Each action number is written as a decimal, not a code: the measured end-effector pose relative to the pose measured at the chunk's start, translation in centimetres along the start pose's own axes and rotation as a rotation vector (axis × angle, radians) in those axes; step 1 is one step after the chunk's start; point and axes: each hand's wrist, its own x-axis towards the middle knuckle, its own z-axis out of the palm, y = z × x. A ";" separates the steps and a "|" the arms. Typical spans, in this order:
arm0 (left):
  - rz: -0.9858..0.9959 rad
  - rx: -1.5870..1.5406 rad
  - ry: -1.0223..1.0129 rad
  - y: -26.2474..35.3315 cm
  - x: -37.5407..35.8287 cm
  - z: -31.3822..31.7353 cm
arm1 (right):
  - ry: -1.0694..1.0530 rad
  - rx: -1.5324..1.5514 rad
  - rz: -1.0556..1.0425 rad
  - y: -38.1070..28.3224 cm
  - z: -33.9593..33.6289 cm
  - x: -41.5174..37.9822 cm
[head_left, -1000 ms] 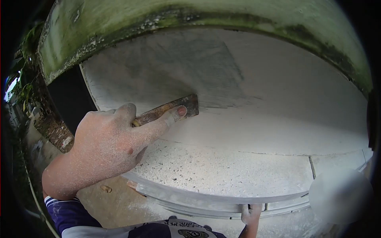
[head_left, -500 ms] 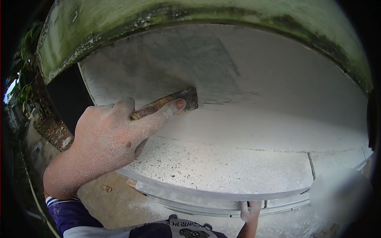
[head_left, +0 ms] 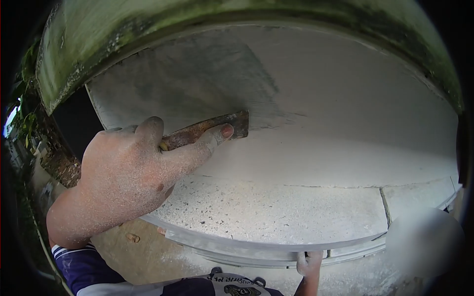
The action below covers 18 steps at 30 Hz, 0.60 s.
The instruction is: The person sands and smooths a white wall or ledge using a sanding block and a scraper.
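My left hand [head_left: 133, 167], dusted with white powder, is closed round a flat, worn scraper [head_left: 212, 129]. Its thumb presses near the wide metal end, which lies against a smooth whitish wall panel [head_left: 345, 113], beside a darker grey-green patch [head_left: 217, 74]. Lower down, at the front edge of a speckled stone ledge [head_left: 276, 212], is my right hand [head_left: 309, 263]. Its fingers look curled, their tips hidden at the edge, and what they hold cannot be made out.
A green, mossy curved rim [head_left: 237, 14] arches over the panel. A dark opening [head_left: 76, 118] and plants [head_left: 29, 98] are at the left. Below lies dusty ground [head_left: 148, 251]. A round blurred spot covers the lower right.
The panel, ledge and left arm have shifted slightly left in view. The scraper's end is slightly farther right relative to the dark patch. My right hand stays at the ledge edge.
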 end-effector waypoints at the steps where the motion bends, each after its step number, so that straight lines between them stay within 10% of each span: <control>1: 0.002 -0.014 -0.001 0.1 0.2 -0.3 | -0.012 -0.003 0.006 0.0 0.0 0.0; 18: -0.074 -0.070 -0.032 -1.1 -1.7 0.4 | -0.020 0.006 -0.028 0.3 0.4 0.5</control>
